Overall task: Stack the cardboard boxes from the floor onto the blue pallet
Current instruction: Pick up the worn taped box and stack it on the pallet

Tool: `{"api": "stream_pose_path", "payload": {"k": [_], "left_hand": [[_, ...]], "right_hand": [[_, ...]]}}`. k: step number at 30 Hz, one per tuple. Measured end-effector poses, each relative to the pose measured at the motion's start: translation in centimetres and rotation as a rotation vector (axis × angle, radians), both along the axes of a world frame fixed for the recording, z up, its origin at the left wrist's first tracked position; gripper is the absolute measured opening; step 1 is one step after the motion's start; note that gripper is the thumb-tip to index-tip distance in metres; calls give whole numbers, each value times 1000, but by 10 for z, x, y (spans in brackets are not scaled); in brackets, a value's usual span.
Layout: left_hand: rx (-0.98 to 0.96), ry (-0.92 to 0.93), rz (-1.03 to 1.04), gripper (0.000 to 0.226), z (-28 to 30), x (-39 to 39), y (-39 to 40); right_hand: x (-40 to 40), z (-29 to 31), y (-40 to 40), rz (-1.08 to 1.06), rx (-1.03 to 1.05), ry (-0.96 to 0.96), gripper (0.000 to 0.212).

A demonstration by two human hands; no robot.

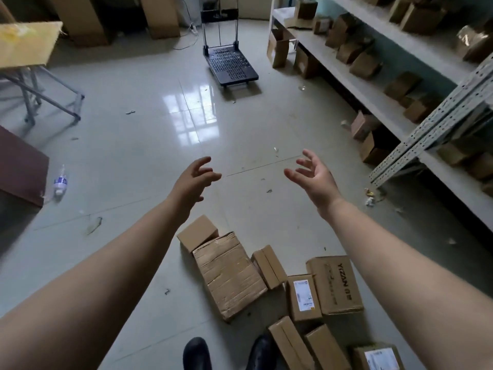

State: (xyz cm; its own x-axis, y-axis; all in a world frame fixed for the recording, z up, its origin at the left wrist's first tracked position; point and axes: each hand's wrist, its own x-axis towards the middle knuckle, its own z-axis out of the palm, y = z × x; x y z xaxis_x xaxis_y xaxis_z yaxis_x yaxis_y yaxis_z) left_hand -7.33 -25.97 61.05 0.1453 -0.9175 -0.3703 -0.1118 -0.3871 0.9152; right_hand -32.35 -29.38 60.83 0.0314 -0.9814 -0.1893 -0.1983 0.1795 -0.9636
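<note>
Boxes [277,287] lie in a loose heap on the shiny tiled floor [138,161], low in the view, just ahead of two black shoes [197,352]. The biggest one is a flat, crumpled box [229,273] with tape on it. A small box [197,232] touches its far corner. To the right sits a box with black letters [334,284], and a box with a white label [303,296] is just beside it. Both arms reach out over the heap. The left hand [193,180] and the right hand [314,174] hang in the air above bare floor, fingers spread and a little bent, holding nothing. The palms face each other with a gap between them. Far ahead stands a dark flat cart [230,62] with an upright handle, well apart from the heap, and nothing lies on its deck. No big thing lies on the floor between the heap and the cart, only small scraps. On the right, grey shelves [354,84] hold many small brown boxes, and more boxes sit on the floor under them. On the left stand a folding table [26,46] and a dark brown cabinet [21,166]. A plastic bottle [60,181] lies on the floor near the cabinet.
</note>
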Motion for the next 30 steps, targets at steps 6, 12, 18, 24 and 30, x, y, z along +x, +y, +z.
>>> {"api": "stream_pose_path", "payload": {"k": [6, 12, 18, 24, 30], "left_hand": [[122, -5, 75, 49, -54, 18, 7], [220, 27, 89, 49, -121, 18, 9], [327, 54, 121, 49, -216, 18, 23], [473, 93, 113, 53, -325, 18, 53], [512, 40, 153, 57, -457, 22, 61]], "right_hand": [[13, -57, -3, 48, 102, 27, 77], [25, -133, 2, 111, 220, 89, 80], [37, -231, 28, 149, 374, 151, 80], [45, -343, 56, 189, 523, 214, 84], [52, -472, 61, 179, 589, 278, 88]]}}
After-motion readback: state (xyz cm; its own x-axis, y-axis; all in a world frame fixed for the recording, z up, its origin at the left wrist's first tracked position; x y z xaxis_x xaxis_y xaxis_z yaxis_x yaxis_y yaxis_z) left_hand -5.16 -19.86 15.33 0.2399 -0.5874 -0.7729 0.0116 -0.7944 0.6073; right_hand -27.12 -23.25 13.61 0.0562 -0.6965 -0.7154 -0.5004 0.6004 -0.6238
